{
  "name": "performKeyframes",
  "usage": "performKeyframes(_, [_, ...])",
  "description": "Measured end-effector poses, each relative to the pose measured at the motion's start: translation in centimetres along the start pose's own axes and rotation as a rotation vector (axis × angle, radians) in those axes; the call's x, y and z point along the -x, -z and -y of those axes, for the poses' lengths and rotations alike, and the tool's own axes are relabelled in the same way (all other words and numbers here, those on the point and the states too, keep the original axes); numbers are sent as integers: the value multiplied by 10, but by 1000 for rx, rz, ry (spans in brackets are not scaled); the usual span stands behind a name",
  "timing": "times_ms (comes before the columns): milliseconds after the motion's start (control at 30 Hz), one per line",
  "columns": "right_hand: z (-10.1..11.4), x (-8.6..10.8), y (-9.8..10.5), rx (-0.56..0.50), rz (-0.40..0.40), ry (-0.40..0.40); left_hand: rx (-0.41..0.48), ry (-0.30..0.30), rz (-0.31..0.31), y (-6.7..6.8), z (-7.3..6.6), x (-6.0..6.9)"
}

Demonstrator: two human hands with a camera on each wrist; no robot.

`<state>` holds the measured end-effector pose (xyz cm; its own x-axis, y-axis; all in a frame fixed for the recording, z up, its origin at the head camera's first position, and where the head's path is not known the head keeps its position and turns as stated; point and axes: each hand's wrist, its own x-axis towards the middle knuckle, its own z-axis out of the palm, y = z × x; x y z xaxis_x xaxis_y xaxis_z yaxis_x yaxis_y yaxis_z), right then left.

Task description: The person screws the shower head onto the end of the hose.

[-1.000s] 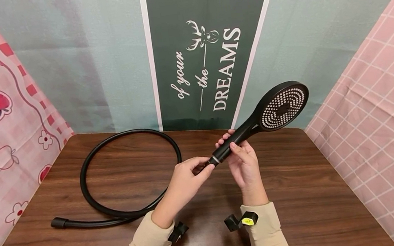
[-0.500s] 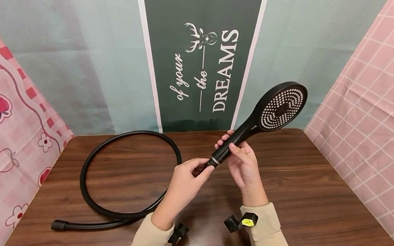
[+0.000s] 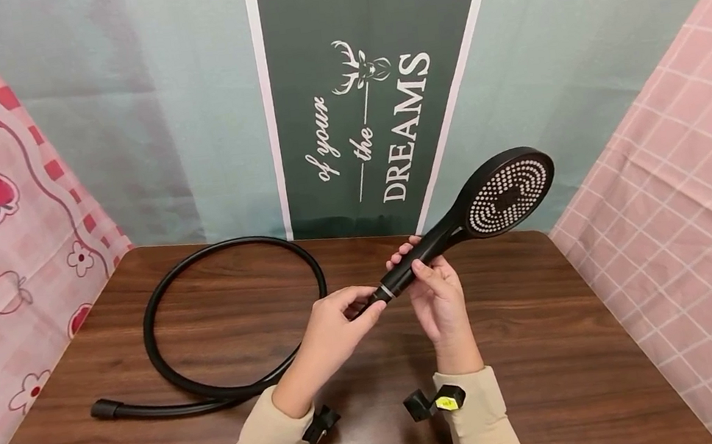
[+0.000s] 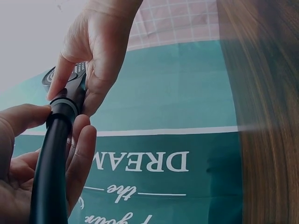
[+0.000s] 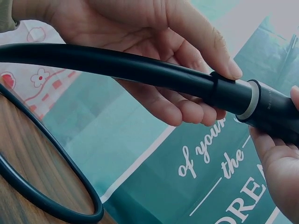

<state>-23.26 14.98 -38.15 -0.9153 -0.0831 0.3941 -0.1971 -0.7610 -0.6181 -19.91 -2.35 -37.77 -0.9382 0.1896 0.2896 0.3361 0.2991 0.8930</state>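
Note:
A black handheld shower head [image 3: 506, 196] is raised above the table, tilted up to the right, its dotted spray face toward the head camera. My right hand [image 3: 439, 301] grips its handle, thumb on top and fingers behind. My left hand [image 3: 336, 332] pinches the hose's end fitting [image 5: 229, 93] at the base of that handle. In the right wrist view a pale ring [image 5: 254, 100] shows where fitting and handle meet. From there the black shower hose [image 4: 49, 177] runs back under my left hand and loops on the table. Its other end fitting [image 3: 107, 409] lies at the left.
The brown wooden table [image 3: 548, 376] carries the hose loop on its left half. A green cloth with lettering [image 3: 376, 116] hangs behind the table. Pink cloths stand at the left [image 3: 13, 256] and right [image 3: 690, 173] sides. Each sleeve cuff bears a wrist camera.
Almost nothing differs. The head view has shifted slightly, and both hands keep their hold on the shower head and the hose fitting.

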Motion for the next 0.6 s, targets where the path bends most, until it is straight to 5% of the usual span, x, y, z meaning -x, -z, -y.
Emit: performKeyframes(600, [1,0,1,-14,42,17,11,9,6,0,0,-2])
